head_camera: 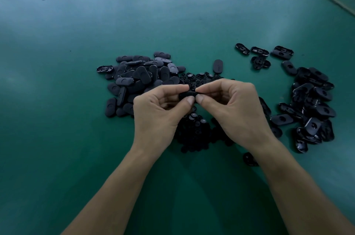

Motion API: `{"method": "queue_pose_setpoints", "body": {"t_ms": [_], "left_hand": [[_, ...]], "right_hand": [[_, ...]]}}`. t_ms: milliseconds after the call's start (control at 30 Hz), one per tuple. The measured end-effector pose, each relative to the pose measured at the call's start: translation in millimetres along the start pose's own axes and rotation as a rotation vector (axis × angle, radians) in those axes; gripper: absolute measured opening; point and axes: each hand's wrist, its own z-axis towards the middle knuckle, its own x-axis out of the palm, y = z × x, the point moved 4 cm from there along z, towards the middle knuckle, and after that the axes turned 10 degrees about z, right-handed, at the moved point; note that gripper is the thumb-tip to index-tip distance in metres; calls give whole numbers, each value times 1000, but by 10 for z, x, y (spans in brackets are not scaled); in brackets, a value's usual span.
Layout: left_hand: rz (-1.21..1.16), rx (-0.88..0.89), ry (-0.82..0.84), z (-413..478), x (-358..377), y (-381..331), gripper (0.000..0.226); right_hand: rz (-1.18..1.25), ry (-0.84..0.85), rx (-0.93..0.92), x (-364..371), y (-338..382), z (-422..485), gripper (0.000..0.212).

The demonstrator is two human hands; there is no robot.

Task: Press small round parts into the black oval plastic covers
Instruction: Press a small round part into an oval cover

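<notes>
Together over the counter (57, 81), both hands pinch one black oval cover (185, 94).
Left heap (138, 79) of covers lies beside the left hand (161, 107); small round parts (196, 131) lie under both hands; the right hand (230, 107) grips the cover's other end, right heap (311, 107) beyond.

Black oval cover (187, 94) pinched between hands (159, 111)

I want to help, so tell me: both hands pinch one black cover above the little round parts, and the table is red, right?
No, the table is green, not red; the head view shows it. Yes, the left hand and right hand both pinch one black cover above the little round parts.
</notes>
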Motion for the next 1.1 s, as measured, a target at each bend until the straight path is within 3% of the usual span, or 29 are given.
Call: {"method": "queue_pose_setpoints", "body": {"t_ms": [500,600,667,800,933,1100], "left_hand": [[-51,36,-60,6,-8,9,27],[-83,0,-134,25,-26,39,26],[-85,-23,-168,38,-42,64,28],[-76,-46,-210,40,-57,96,56],[-46,-61,-226,55,-78,111,76],[-6,-48,-225,50,-92,107,75]], "right_hand": [[-5,-41,-2,-9,26,54,14],[-160,-94,32,-103,4,142,19],[-411,-127,63,-219,-24,230,27],[-868,-163,225,-476,-127,408,45],[-957,-143,385,-618,-223,494,46],[-986,-158,271,-667,-227,535,33]]}}
